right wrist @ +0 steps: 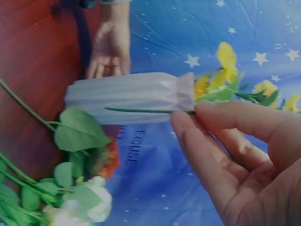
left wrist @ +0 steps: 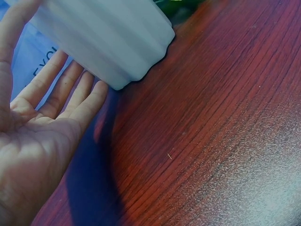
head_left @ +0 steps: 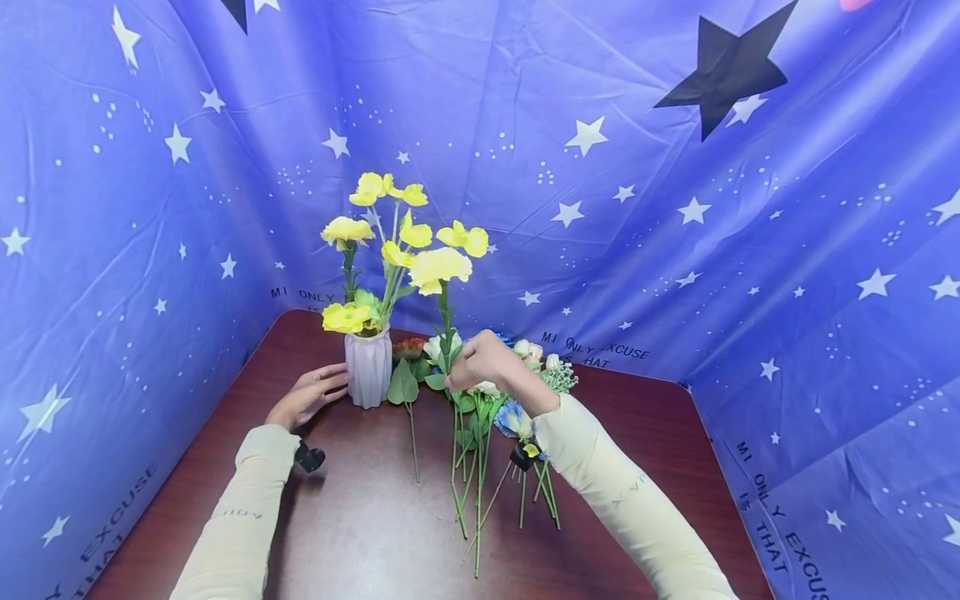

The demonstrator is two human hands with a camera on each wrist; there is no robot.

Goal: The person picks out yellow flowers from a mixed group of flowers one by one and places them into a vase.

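Note:
A pale, ribbed vase stands upright on the table with yellow flowers in it. My left hand is at the vase's left side, its fingers extended; in the left wrist view the fingertips touch or nearly touch the lower wall of the vase. To the right, my right hand pinches a yellow carnation by its stem, blossom up. In the right wrist view, the green stem sticks out from between thumb and fingers, in front of the vase. Whether it touches the vase I cannot tell.
Loose artificial flowers lie right of the vase, stems towards me: a red-orange bloom, a blue flower, white roses and green stems. A starry blue cloth surrounds the brown table at its back and sides.

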